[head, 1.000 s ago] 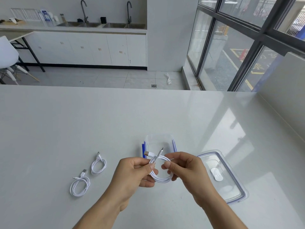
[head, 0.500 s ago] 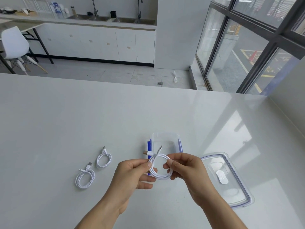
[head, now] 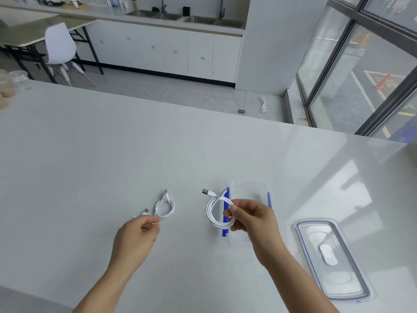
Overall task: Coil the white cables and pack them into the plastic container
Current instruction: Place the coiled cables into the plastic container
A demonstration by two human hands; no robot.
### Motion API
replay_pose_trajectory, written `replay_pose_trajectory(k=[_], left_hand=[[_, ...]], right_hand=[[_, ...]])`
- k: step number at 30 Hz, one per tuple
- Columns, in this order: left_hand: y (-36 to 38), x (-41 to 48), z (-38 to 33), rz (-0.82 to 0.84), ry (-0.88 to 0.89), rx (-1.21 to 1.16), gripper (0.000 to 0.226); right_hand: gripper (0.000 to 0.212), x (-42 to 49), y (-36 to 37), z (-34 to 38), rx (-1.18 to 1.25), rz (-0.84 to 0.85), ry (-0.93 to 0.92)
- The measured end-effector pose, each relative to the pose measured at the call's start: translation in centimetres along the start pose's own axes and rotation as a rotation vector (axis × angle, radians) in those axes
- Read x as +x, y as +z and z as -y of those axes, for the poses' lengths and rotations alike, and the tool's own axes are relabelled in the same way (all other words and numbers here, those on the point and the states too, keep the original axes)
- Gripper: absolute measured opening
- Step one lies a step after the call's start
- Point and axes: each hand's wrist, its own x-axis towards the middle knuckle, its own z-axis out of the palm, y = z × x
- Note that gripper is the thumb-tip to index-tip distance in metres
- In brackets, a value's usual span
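My right hand (head: 252,220) pinches a coiled white cable (head: 214,213) just left of the clear plastic container (head: 250,187) with blue clips. The coil hangs over the container's left clip, and its USB plug points up and left. My left hand (head: 137,236) rests further left with its fingers curled over a second white cable (head: 145,211). Only that cable's plugs show past the fingers; its coil is hidden under the hand. A third coiled cable (head: 164,206) lies on the table right behind my left hand.
The container's clear lid (head: 331,258) with a blue seal lies flat at the right. Blurred jars (head: 9,86) stand at the white table's far left edge. Beyond the table's far edge are the floor, a white chair and cabinets.
My left hand has let go of the coil and moved left, down onto the nearer cable on the table. My right hand alone now holds the coil, beside the container.
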Motion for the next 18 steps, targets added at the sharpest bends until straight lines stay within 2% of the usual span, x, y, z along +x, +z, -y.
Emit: replay_pose_trajectory(k=[5,8,12,18], left_hand=[[-2.2,2.5,4.4,-0.16,-0.069,0.217,0.015],[-2.9,3.8,6.8,-0.214,-0.121,0.296,0.002],[-3.4,4.9,8.7,-0.237,-0.208,0.327,0.036],[-3.2,6.5,9.0,-0.139,-0.268,0.32,0.057]], right_hand=[[0.015,0.9,1.4,-0.5,-0.007,-0.005,0.012],[0.014,1.3,1.7,-1.0,-0.008,-0.007,0.008],[0.016,1.7,2.1,-1.5,-0.023,0.016,0.001],[0.015,2.2,2.8,-1.5,-0.045,0.039,0.0]])
